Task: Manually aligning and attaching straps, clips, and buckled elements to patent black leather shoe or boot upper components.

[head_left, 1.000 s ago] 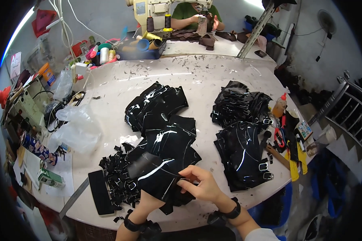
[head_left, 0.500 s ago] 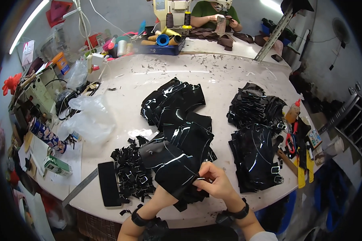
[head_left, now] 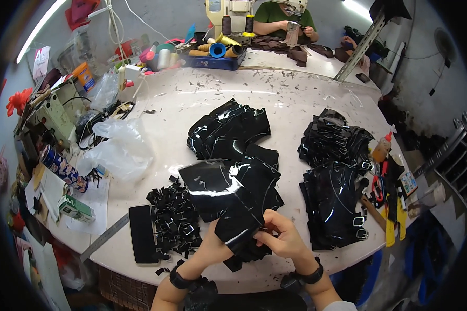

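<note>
At near left, a phone (head_left: 142, 234) lay beside a heap of small black straps (head_left: 174, 220). The left hand (head_left: 216, 248) held a glossy black piece (head_left: 220, 205) from beneath, over the table's (head_left: 285, 119) near middle; the right hand (head_left: 281, 237) pinched its near right edge. Buckled pieces (head_left: 329, 207) lay stacked at right.

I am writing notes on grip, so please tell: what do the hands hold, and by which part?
A glossy black piece: the left hand holds its near side, fingers hidden underneath; the right hand pinches its near right edge.
</note>
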A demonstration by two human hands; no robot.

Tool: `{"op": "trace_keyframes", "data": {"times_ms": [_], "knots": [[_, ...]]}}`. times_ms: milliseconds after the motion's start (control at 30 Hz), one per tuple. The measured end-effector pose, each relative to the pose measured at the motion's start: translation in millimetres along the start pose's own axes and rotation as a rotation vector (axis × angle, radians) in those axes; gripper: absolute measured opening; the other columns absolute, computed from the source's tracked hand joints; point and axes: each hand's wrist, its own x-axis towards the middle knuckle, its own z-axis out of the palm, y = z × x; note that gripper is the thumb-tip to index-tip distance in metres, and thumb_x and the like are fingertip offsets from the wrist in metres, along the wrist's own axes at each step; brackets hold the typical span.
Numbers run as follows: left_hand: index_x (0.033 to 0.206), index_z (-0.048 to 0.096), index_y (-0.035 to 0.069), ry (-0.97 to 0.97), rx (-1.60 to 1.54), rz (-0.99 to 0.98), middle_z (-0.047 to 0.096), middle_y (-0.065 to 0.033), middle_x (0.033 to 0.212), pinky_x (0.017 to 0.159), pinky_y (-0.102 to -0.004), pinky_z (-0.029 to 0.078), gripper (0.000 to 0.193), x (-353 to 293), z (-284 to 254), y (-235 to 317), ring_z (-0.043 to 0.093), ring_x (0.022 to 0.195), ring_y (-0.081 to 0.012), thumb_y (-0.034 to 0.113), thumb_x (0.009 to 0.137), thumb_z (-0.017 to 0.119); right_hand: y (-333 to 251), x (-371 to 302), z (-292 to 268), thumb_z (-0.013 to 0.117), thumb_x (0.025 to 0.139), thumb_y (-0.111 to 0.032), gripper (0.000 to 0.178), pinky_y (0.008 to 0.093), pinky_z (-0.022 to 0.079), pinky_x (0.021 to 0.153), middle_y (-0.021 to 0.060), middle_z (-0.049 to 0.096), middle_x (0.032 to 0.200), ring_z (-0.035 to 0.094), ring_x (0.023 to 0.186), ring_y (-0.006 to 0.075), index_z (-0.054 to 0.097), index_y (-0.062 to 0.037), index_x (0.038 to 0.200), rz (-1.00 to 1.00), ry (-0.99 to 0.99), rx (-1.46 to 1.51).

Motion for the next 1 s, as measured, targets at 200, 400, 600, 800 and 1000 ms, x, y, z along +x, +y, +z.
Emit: {"op": "trace_keyframes", "data": {"times_ms": [200,400,600,800,1000], "knots": [[0.106,0.054,-0.003,-0.142,-0.647,-0.24,0.061,-0.0078,0.09,0.074,-0.0247,0.045,0.034,-5,-8,-29,0.057,0.081,-0.0132,0.024,0.088,0.043,-6,-3,7,0.06,0.077,0.003,0.025,0.0182,0.046,0.052,0.003,0.05,0.077,0.055,0.062,0.0066,0.046,0.0002,0.097,0.021,0.196,0.02],[0.112,0.049,-0.004,-0.142,-0.847,-0.18,0.06,-0.0096,0.097,0.077,-0.0296,0.047,0.036,-1,-9,-19,0.057,0.089,-0.0182,0.024,0.089,0.045,6,-5,4,0.063,0.077,0.001,0.024,0.0175,0.044,0.051,0.003,0.05,0.077,0.056,0.059,0.0074,0.045,0.0002,0.092,-0.006,0.157,-0.011],[0.097,0.053,-0.005,0.033,-0.454,-0.255,0.061,-0.0083,0.085,0.061,-0.0233,0.05,0.019,5,-4,2,0.06,0.07,-0.0121,0.001,0.079,0.059,2,0,1,0.062,0.077,0.001,0.014,0.0174,0.043,0.053,0.0038,0.054,0.078,0.056,0.067,0.0064,0.05,-0.0008,0.085,-0.106,0.235,-0.177],[0.095,0.054,-0.005,-0.012,-0.394,-0.247,0.061,-0.0076,0.082,0.063,-0.0236,0.05,0.017,5,-5,0,0.061,0.071,-0.0122,0.002,0.08,0.058,-4,-4,-3,0.055,0.083,-0.002,0.01,0.0164,0.044,0.055,0.0022,0.052,0.08,0.058,0.07,0.0087,0.046,-0.0022,0.088,0.098,0.117,0.117],[0.096,0.054,-0.006,-0.024,-0.435,-0.284,0.062,-0.0084,0.084,0.064,-0.0234,0.05,0.018,5,-6,1,0.061,0.071,-0.012,0.002,0.08,0.059,-3,-4,-12,0.054,0.086,-0.008,0.011,0.0166,0.042,0.053,0.002,0.055,0.079,0.059,0.073,0.0085,0.045,-0.0033,0.09,0.171,0.014,0.205]]}}
